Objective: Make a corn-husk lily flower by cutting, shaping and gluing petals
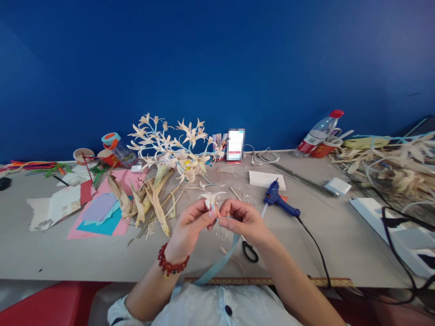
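Between the thumb and fingers of my left hand (193, 224) is the base of a small pale corn-husk flower (214, 196), its petals pointing up. My right hand (243, 221) is closed in a pinch just beside it, at the flower's stem, on a light blue tape (219, 266). The tape hangs from under my right fingers down toward my lap. The fingertips partly hide the stem. Scissors (250, 251) with black handles lie below my right hand. A blue glue gun (282, 202) rests to the right.
Husk flowers on pale blue stems (190, 136) stand at the back, near a phone (235, 145). Dry husks (158, 199) and coloured paper (100, 208) lie left. A tilted bottle (316, 136), wires (302, 177) and a power strip (377, 222) with black cables are on the right.
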A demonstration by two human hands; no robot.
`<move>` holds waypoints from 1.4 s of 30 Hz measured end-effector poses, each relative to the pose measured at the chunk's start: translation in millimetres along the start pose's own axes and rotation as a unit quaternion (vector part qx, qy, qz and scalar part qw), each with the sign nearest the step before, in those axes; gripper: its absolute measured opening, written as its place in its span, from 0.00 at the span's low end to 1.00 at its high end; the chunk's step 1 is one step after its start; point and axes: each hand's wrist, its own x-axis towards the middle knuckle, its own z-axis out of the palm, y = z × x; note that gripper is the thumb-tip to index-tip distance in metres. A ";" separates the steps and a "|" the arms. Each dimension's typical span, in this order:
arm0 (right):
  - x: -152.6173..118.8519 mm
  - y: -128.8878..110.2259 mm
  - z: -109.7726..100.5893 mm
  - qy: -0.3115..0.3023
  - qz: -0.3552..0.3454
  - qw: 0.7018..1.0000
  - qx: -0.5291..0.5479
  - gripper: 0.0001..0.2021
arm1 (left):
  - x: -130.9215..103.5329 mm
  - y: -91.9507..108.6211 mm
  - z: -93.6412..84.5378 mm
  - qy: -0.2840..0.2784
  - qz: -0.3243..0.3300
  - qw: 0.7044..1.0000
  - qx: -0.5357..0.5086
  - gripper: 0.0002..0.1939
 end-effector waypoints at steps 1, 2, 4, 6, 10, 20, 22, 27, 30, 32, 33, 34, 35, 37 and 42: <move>0.3 0.4 -0.9 -0.002 0.005 1.000 0.007 0.13 | -0.1 0.1 -0.3 0.000 -0.001 1.000 0.001 0.11; 0.5 0.4 -1.7 -0.006 0.013 1.000 0.012 0.13 | -0.2 0.2 -0.7 0.001 -0.003 1.000 0.003 0.11; 0.8 -0.8 -2.6 -0.016 0.031 0.999 0.017 0.13 | -0.3 0.3 -1.7 0.007 -0.006 1.000 0.010 0.11; 1.1 -2.2 -2.7 -0.022 0.045 0.999 0.015 0.13 | -0.2 0.0 -3.0 0.010 -0.005 1.000 0.019 0.11; 1.8 -1.1 -1.9 -0.018 0.042 0.999 0.016 0.15 | 0.6 -3.0 -4.4 0.003 0.000 1.000 0.027 0.11; -1.8 -6.9 4.7 0.066 -0.058 0.980 -0.180 0.13 | -0.6 -12.5 4.6 0.084 0.055 0.995 0.017 0.08; -2.1 -10.0 5.0 0.051 -0.038 0.987 -0.148 0.12 | -0.4 -11.8 3.9 0.086 0.044 0.995 0.019 0.09; -0.7 -9.0 -0.6 -0.024 0.028 0.999 -0.019 0.12 | 0.8 -7.0 1.5 0.036 0.012 0.999 -0.019 0.10; 0.0 -3.5 -3.6 -0.037 0.049 0.998 0.023 0.12 | 1.0 -5.5 1.9 0.021 0.002 0.999 -0.049 0.10; -0.3 0.0 -4.2 -0.035 0.054 0.998 0.028 0.13 | 0.6 -6.3 2.1 0.023 0.000 0.998 -0.061 0.09; -0.7 1.1 -4.1 -0.033 0.051 0.998 0.025 0.13 | 0.3 -7.3 2.1 0.025 0.000 0.998 -0.064 0.09; -1.1 1.8 -3.7 -0.030 0.044 0.998 0.020 0.13 | 0.0 -8.4 2.1 0.027 0.002 0.998 -0.063 0.09; -1.6 1.8 -3.0 -0.024 0.034 0.999 0.011 0.13 | -0.3 -9.6 2.1 0.029 0.004 0.998 -0.057 0.08; -2.7 0.1 -1.2 -0.009 0.008 1.000 -0.014 0.13 | -0.8 -12.0 2.5 0.043 0.017 0.998 -0.041 0.07; -4.9 -9.7 3.9 0.036 -0.049 0.991 -0.123 0.12 | -2.7 -14.0 6.3 0.071 0.063 0.995 -0.015 0.05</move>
